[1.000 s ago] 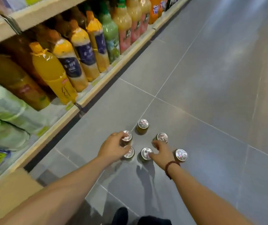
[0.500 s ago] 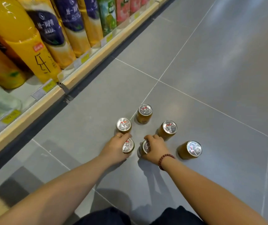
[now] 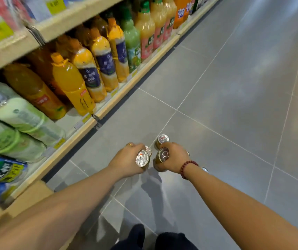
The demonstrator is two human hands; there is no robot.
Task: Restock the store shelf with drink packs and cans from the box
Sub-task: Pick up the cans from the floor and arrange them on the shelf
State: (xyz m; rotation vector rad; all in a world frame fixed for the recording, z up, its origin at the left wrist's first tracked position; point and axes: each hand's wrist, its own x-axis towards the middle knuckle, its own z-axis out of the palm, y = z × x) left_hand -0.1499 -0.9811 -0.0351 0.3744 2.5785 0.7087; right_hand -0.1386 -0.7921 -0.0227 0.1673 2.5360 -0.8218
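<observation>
Each hand grips one small gold can, silver top facing the camera: the left hand (image 3: pixel 128 160) has its fingers wrapped around one can (image 3: pixel 142 158), the right hand (image 3: pixel 174 159) curls round a second can (image 3: pixel 163 154). One more can (image 3: pixel 162 139) stands clear on the grey tiled floor (image 3: pixel 235 105) just beyond; bits of three others peek past the hands. The bottom shelf (image 3: pixel 97 115) at left holds tall juice bottles (image 3: pixel 72 83); their labels are too blurred to read. A cardboard box (image 3: pixel 27 197) sits lower left. Open floor spreads to the right.
</observation>
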